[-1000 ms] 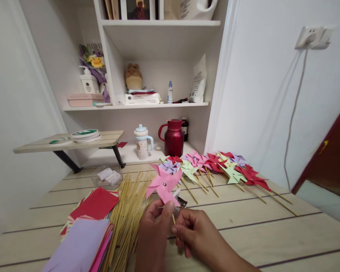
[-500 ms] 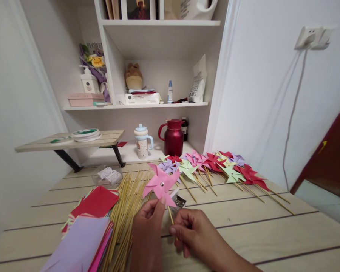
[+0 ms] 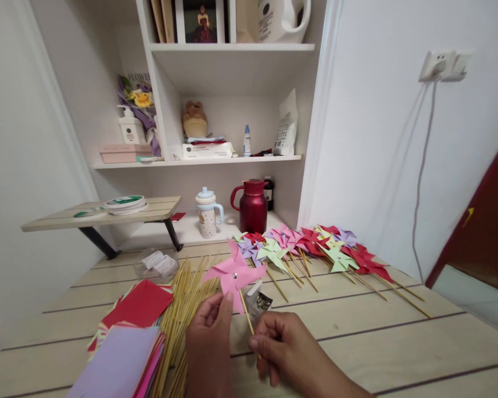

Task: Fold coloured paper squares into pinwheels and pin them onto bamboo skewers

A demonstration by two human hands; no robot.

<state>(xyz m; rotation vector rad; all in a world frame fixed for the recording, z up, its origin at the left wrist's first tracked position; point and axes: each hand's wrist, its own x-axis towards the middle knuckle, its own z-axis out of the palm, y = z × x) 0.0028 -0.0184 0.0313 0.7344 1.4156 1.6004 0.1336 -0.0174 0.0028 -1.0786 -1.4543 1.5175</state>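
Head view: pink pinwheel [image 3: 233, 275] held upright just above the desk [image 3: 357, 331], its metal pin at the centre of the folded blades and its thin wooden stick [image 3: 246, 317] running down from the blades toward about 5 o'clock. Right hand [image 3: 280, 348] lies at 5 o'clock from the blades, fingers pressed together in a pinch on the lower part of the stick; it is the hand that carries the stick. Left hand [image 3: 209, 340] lies at 7 o'clock, thumb and forefinger closed lightly on the lower edge of a blade, the other fingers curled. The stick's long axis is thus nearly vertical with a slight lean, blades uppermost, between the two hands. Just behind the pinwheel, at 1 o'clock, lies a small clear bag of metal pins [image 3: 260, 301]. At 9 o'clock from the hands a loose bundle of bamboo sticks [image 3: 182, 309] lies lengthwise on the desk, with a stack of coloured paper squares [image 3: 128, 337] beside it farther left. At 1 to 2 o'clock, well apart, a row of finished pinwheels [image 3: 315, 246] rests flat, sticks pointing toward the near right. A red jug [image 3: 252, 205] stands at 12 o'clock on the low shelf.
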